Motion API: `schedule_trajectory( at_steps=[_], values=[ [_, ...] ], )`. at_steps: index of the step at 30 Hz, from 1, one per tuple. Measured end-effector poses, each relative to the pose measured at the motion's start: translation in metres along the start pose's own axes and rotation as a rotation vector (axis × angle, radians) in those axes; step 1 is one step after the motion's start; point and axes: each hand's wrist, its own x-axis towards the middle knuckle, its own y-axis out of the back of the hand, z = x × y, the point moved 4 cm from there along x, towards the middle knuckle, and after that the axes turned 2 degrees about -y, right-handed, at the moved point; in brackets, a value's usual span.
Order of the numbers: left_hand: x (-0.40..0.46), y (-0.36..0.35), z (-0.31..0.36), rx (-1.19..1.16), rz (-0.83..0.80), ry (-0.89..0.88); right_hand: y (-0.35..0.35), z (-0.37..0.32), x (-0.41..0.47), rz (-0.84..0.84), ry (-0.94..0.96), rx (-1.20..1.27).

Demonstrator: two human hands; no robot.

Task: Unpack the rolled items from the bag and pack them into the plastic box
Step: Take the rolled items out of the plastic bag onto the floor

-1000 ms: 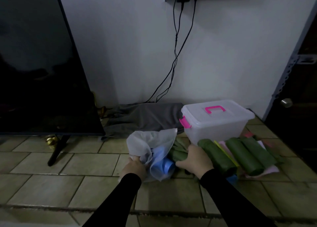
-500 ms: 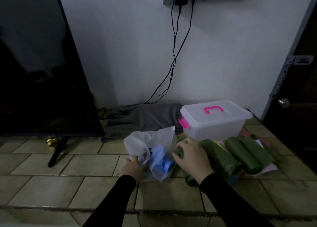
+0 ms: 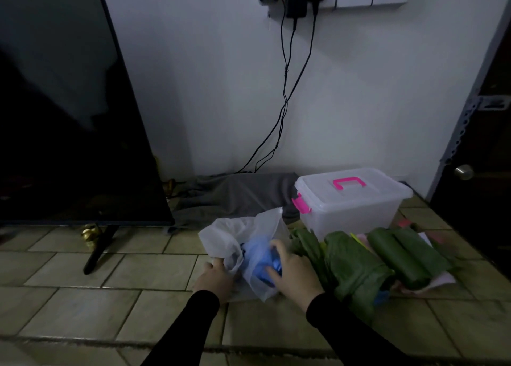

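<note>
**Both hands at the white bag, green rolls lying beside the shut box**

At the far left a dark television screen (image 3: 69, 102) is standing on the tiled floor (image 3: 83, 304), with a small brass-coloured object (image 3: 90, 234) sitting by its black foot. Against the wall behind, a grey cloth (image 3: 237, 194) is lying bunched up, and black cables (image 3: 284, 89) are hanging down to it from the wall sockets above.

In the middle, the left hand (image 3: 214, 280) is gripping the lower left edge of the white plastic bag (image 3: 237, 235), its fingers closed on the thin film and pinning it to the floor. The bag is lying crumpled with its mouth gaping toward the person, and something blue (image 3: 262, 266) is showing inside. The right hand (image 3: 294, 273) is reaching into that mouth, fingers curled loosely around the blue item; whether they are actually clamping it I cannot tell.

Just right of the bag, several green rolled items (image 3: 356, 260) are lying on the floor, some on top of pale pink and white sheets (image 3: 437, 280), the nearest ones touching the right wrist. Behind them the translucent plastic box (image 3: 351, 202) is sitting with its lid on, pink handle and pink latch showing. At the far right a dark door (image 3: 486, 144) with a round knob is standing.
</note>
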Motion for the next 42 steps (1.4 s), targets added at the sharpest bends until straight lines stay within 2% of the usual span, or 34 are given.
schedule_trajectory(
  at_steps=[5,11,14,16,18,21,24,25,27,28,32,35,42],
  values=[
    [0.003,-0.005,0.000,-0.055,-0.010,0.043,0.026,0.009,-0.016,0.080,-0.043,0.046],
    [-0.004,-0.001,-0.005,-0.336,0.070,0.159,0.046,0.035,-0.037,0.179,-0.236,0.000],
    [-0.009,-0.002,-0.005,-0.649,0.188,0.190,0.031,0.022,-0.046,0.086,-0.191,-0.155],
    [-0.021,0.008,-0.006,-0.724,0.301,0.302,0.021,0.016,-0.049,0.043,-0.183,-0.178],
    [-0.034,0.017,-0.009,-0.672,0.454,0.418,0.017,0.013,-0.048,0.004,-0.210,-0.192],
    [-0.047,0.033,0.011,-0.418,0.649,0.277,0.011,0.007,-0.051,-0.071,-0.244,-0.199],
    [-0.057,0.045,0.048,-0.222,0.703,-0.033,0.004,0.003,-0.058,-0.082,-0.269,-0.290],
    [-0.055,0.046,0.058,-0.172,0.690,-0.137,0.002,0.004,-0.060,-0.069,-0.272,-0.334],
    [-0.043,0.036,0.062,-0.206,0.453,-0.201,-0.003,0.007,-0.064,-0.042,-0.272,-0.351],
    [-0.039,0.030,0.057,-0.253,0.335,-0.197,-0.005,0.009,-0.065,-0.033,-0.272,-0.332],
    [-0.027,0.010,0.036,-0.263,0.104,-0.144,-0.012,0.014,-0.060,-0.020,-0.289,-0.238],
    [-0.024,0.002,0.028,-0.150,0.057,-0.110,-0.017,0.012,-0.055,-0.024,-0.305,-0.194],
    [-0.020,0.012,0.001,-0.163,-0.082,0.035,-0.016,-0.003,-0.039,-0.080,-0.300,-0.004]
  ],
)
